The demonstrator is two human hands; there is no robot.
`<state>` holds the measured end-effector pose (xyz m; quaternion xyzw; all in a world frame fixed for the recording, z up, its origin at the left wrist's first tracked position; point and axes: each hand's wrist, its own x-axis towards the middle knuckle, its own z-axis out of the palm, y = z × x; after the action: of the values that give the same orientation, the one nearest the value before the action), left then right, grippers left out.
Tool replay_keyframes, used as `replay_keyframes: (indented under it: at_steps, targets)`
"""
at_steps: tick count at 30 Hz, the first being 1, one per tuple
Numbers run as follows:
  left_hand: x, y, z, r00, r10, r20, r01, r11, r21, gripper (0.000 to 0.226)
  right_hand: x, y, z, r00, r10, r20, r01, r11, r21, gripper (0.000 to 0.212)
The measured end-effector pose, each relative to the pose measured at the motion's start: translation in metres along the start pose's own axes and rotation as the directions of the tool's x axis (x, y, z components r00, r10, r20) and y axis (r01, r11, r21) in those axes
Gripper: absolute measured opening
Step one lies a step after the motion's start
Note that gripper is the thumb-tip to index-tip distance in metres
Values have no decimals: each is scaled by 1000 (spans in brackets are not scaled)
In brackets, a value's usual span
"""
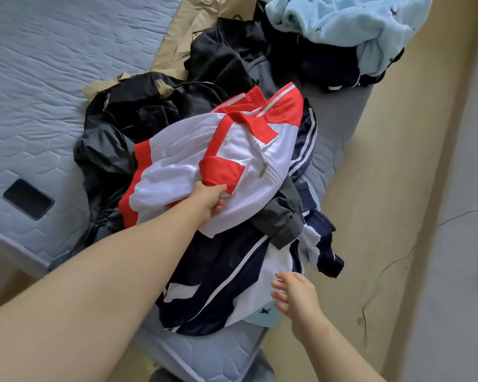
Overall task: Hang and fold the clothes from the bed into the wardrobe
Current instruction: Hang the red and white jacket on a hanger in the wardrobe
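Note:
A heap of clothes lies along the near edge of the bed (39,86). On top sits a white and red sports jacket (182,166). My left hand (211,198) grips its fabric near a red cuff. Below it lies a navy and white striped jacket (226,277), partly under a dark grey garment (284,221). My right hand (295,295) hovers with spread fingers just over the navy jacket's white panel, holding nothing. Black clothes (138,111) lie behind the white jacket. The wardrobe is out of view.
A dark phone (28,199) lies on the quilted mattress at the left. Beige trousers (193,26) and a light blue fleece (342,20) sit at the far end of the pile. A tan floor strip (384,188) runs along the bed's right side.

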<state>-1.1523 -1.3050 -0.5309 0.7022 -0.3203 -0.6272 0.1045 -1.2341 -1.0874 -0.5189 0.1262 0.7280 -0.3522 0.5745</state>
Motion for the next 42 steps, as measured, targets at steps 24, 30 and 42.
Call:
replay_keyframes:
  at_steps: [24,30,42]
  targets:
    - [-218,-95,-224,940,269,211,-321,906,276,9,-149,21,108,917,-308,254,369,897,-243,11]
    - [-267,-137,-284,895,434,100,-445,873,199,13,-197,74,146,872,-347,345,457,829,-322,18]
    - [-381,-164,-338,846,514,144,-533,826,181,25,-237,110,170,699,-550,457,713,489,-502,78]
